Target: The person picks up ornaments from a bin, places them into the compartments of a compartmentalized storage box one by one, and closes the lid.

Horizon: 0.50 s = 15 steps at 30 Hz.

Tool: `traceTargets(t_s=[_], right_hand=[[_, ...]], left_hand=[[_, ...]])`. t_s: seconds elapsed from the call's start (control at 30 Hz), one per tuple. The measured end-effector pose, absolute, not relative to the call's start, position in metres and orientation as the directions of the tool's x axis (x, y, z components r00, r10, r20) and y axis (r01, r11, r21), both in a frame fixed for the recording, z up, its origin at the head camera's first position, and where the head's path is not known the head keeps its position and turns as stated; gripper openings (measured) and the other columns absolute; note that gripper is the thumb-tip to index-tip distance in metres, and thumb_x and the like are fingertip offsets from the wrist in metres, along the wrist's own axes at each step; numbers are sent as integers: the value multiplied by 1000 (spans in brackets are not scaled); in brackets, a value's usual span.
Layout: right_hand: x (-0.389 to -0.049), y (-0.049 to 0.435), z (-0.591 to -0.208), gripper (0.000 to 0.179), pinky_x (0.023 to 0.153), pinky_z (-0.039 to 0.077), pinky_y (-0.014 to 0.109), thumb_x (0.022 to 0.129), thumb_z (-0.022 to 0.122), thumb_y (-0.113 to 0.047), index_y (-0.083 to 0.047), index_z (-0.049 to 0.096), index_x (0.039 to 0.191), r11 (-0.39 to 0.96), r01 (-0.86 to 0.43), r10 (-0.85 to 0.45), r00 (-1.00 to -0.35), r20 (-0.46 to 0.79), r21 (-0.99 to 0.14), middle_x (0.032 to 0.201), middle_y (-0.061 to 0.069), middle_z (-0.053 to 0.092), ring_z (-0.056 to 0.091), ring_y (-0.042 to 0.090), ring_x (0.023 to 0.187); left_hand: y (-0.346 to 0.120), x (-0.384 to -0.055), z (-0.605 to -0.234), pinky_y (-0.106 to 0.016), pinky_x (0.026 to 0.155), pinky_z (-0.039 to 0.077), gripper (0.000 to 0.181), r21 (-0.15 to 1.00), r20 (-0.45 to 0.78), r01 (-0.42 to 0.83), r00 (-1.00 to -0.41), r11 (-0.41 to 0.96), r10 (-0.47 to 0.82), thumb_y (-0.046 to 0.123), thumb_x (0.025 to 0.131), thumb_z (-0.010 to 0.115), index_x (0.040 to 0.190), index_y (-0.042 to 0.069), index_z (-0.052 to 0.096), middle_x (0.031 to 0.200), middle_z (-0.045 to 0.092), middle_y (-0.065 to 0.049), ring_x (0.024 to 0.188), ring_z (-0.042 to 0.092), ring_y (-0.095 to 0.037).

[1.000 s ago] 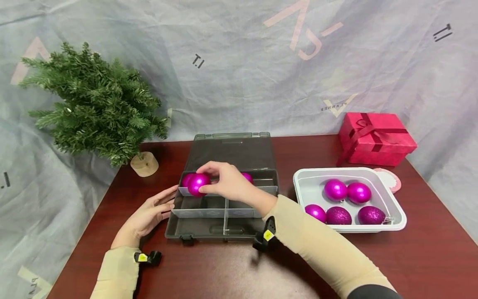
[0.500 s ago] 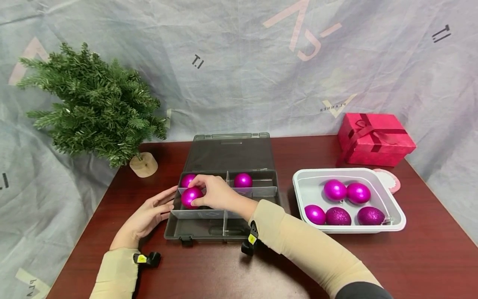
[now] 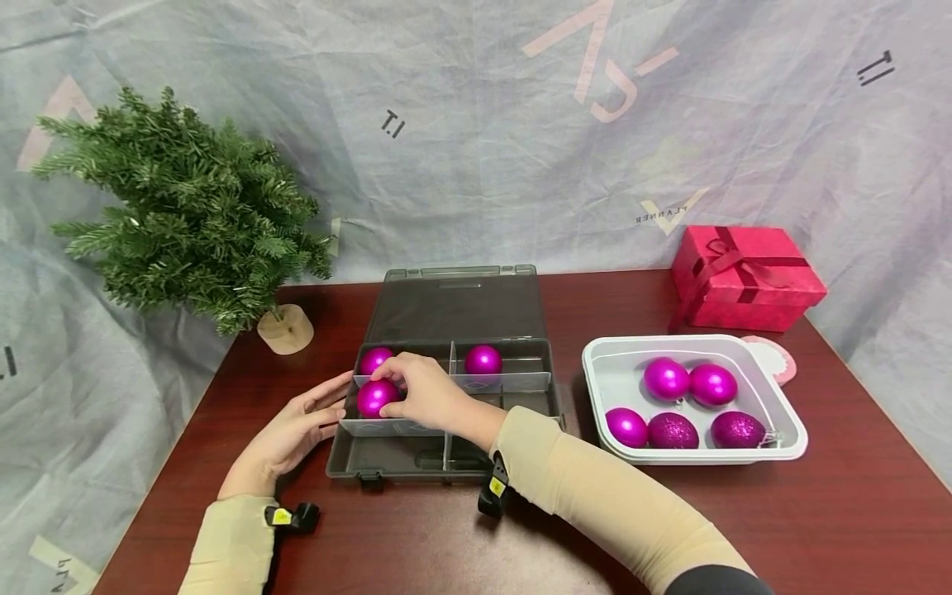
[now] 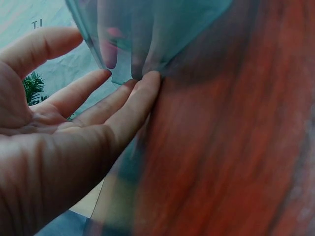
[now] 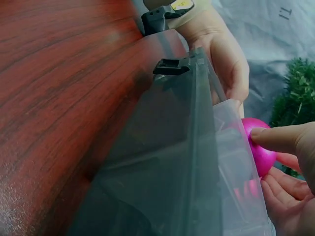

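Observation:
My right hand [image 3: 427, 398] pinches a shiny magenta Christmas bauble [image 3: 376, 400] between thumb and fingers. The bauble sits low in the middle-left compartment of a grey see-through divider box [image 3: 387, 475], whose lid [image 3: 457, 306] lies back. In the right wrist view, the bauble [image 5: 260, 147] shows behind a clear divider [image 5: 241, 172]. Two more baubles occupy the back row, one at left [image 3: 375, 360] and another at right [image 3: 483, 359]. My left hand [image 3: 297, 430] has its fingers extended, and the fingertips [image 4: 151, 78] touch the box's left side.
A white tub [image 3: 595, 364] at the right holds several magenta baubles, some glittery. Behind it stand a red gift box [image 3: 747, 277] and a pink-and-white round piece [image 3: 777, 359]. A small artificial Christmas tree [image 3: 193, 215] on a wooden base [image 3: 286, 330] is at the left.
My right hand has brought the bauble from over the back-left divider toward me and down into the middle-left compartment. The back-right bauble came into full view. My left hand stays at the box.

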State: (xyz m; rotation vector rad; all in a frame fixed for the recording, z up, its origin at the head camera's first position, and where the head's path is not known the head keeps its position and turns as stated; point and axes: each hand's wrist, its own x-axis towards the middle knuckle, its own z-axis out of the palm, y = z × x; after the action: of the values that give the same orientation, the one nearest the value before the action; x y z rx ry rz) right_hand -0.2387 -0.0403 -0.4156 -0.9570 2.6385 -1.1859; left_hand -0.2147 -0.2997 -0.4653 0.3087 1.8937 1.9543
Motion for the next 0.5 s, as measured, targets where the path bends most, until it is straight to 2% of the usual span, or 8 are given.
traceTargets(t_s=[0.17, 0.27, 0.4, 0.5], right_hand=[[-239, -38, -415, 37, 88, 51, 22, 85, 85, -13, -10, 72, 120, 500, -529, -595, -785, 171, -685, 114, 5, 70, 68, 18, 101], [-238, -35, -414, 35, 90, 51, 24, 88, 81, -11, -8, 72, 122, 479, -536, -606, -775, 179, -695, 117, 7, 72, 68, 20, 105], [-233, -25, -408, 31, 93, 52, 29, 93, 76, -8, -6, 71, 123, 385, -488, -604, -775, 185, -783, 120, 8, 72, 67, 24, 111], [-226, -10, -398, 25, 92, 53, 29, 95, 72, -7, -7, 72, 120, 287, -421, -585, -788, 190, -861, 118, 7, 72, 67, 20, 109]], left_hand=[[-300, -214, -465, -32, 95, 51, 64, 992, -108, -126, -893, -14, 437, -1, 104, 49, 160, -6, 18, 160, 27, -22, 124, 57, -8], [-301, -214, -464, -32, 96, 51, 64, 992, -107, -126, -891, -13, 441, 0, 105, 49, 160, -5, 18, 161, 24, -25, 125, 57, -8], [-301, -214, -464, -31, 96, 51, 63, 992, -111, -127, -890, -7, 443, 0, 105, 48, 160, -5, 17, 163, 15, -31, 125, 56, -7], [-300, -215, -465, -31, 96, 50, 63, 992, -114, -128, -890, -2, 441, 0, 106, 48, 161, -5, 17, 163, 12, -32, 125, 56, -6]])
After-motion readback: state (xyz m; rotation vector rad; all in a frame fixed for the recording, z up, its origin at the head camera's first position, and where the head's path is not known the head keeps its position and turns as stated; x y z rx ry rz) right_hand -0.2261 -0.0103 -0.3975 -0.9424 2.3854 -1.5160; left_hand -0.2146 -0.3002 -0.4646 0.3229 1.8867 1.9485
